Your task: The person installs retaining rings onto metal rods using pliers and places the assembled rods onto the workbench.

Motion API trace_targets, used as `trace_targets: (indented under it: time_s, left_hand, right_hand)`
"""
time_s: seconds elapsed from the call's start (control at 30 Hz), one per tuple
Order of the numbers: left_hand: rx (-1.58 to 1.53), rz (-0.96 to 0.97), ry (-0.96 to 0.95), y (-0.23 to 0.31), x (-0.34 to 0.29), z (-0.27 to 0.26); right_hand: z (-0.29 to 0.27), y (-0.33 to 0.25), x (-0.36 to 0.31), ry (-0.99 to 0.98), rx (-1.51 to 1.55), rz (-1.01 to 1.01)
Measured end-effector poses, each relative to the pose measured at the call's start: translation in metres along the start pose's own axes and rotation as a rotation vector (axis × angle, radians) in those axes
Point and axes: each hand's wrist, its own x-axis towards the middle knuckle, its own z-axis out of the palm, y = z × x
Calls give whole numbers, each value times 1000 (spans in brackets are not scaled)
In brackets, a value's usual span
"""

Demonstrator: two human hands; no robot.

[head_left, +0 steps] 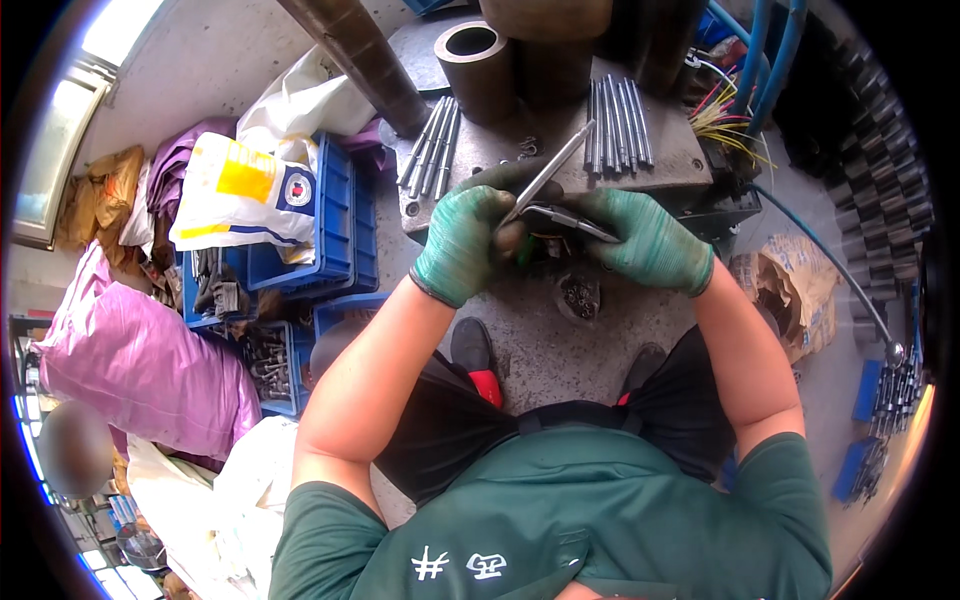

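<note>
Both my hands wear green gloves with dark, soiled fingers. My left hand [462,240] is closed round a slim metal rod [552,172], which slants up to the right over the near edge of a metal worktable [672,190]. In my right hand [650,240] is a metal tool that looks like pliers [575,220]; its tip meets the rod's lower end by my left fingers. Exactly what the tip grips is hidden. On the table, several similar rods [430,150] lie at the left and another row of rods [620,125] at the right. A few small metal rings [527,148] lie between them.
A hollow steel cylinder [472,75] and thick columns [365,60] stand at the back. Below my hands sits a bag of small metal parts [578,297]. Blue crates [345,215] and purple sacks [140,350] crowd the left; blue hoses [765,60] and torn brown paper [795,290] lie right.
</note>
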Motion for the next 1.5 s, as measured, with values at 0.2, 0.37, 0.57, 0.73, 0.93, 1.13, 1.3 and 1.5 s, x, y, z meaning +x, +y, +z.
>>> trace_targets:
  time_s: [0.2,0.37,0.57,0.73,0.93,1.13,1.3,1.5]
  left_hand:
    - [-296,-32,-137,0,7,-22]
    - [-170,169,-134,9,2,-20]
    - [-254,327,-36,20,4,-29]
    - [-204,357,52,33,2,-39]
    - [13,395,173,30,11,-46]
    - [292,420,373,33,16,-43]
    - [284,413,427,32,19,-45]
    - [318,376,438,25,25,-39]
  right_hand:
    - [14,-1,1,-131,743,210]
    - [10,5,-1,72,774,212]
    - [23,26,11,345,-81,-29]
    - [37,8,34,361,-445,-348]
    - [49,-6,62,144,-727,-126]
    - [57,-2,73,77,-818,-73]
    - [65,19,64,368,-735,-412]
    - [62,35,67,448,-603,-491]
